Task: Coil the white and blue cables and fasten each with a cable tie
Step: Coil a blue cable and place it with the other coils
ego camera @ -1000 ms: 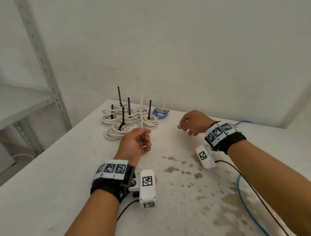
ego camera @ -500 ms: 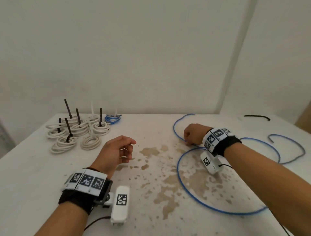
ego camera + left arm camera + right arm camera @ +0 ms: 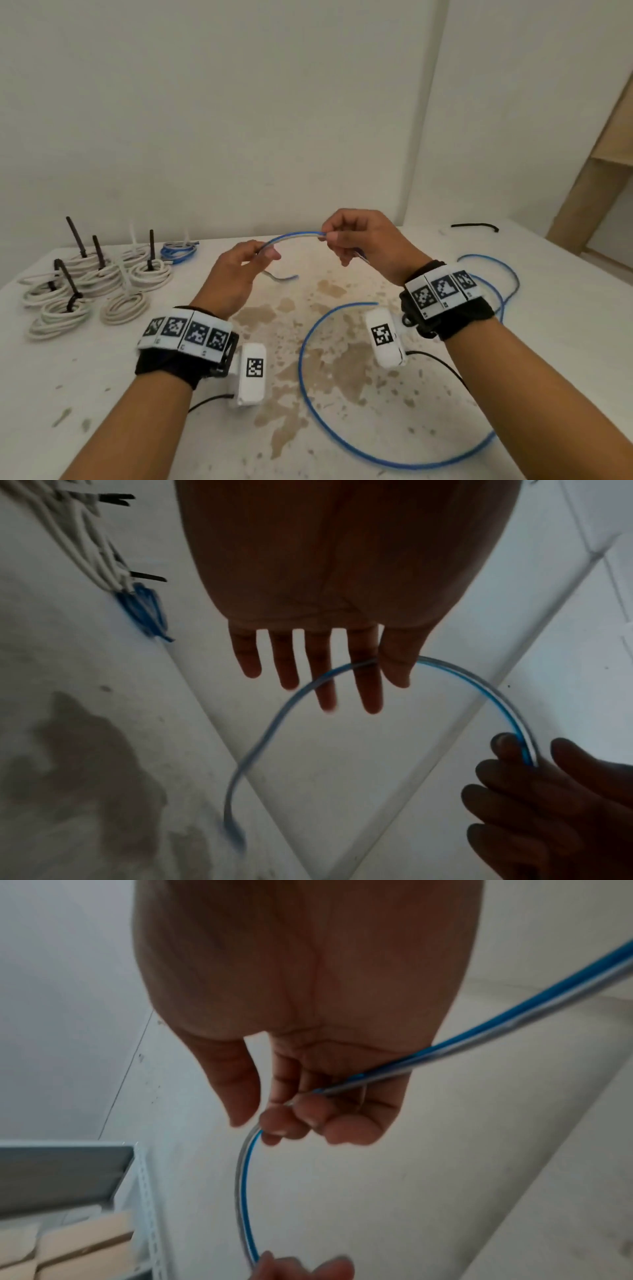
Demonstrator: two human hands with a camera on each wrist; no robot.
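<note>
A long blue cable (image 3: 294, 235) arches in the air between my two hands above the stained white table (image 3: 102, 394). My left hand (image 3: 265, 251) pinches it between thumb and forefinger near its free end (image 3: 282, 278), which hangs just below; the other fingers (image 3: 287, 666) are stretched out. My right hand (image 3: 330, 236) grips the blue cable (image 3: 496, 1034) with curled fingers (image 3: 346, 1131), and the rest runs past my wrist. The remaining length lies in wide loose loops (image 3: 342, 445) on the table at the right.
Several coiled white cables (image 3: 89, 284) with upright black and white ties sit at the far left, a tied blue coil (image 3: 178, 250) behind them. A loose black cable tie (image 3: 474, 226) lies at the far right edge. A wooden frame (image 3: 599, 171) stands at the right.
My right hand has lifted the blue cable off the table. My left hand has risen from the table and taken hold near the cable's free end.
</note>
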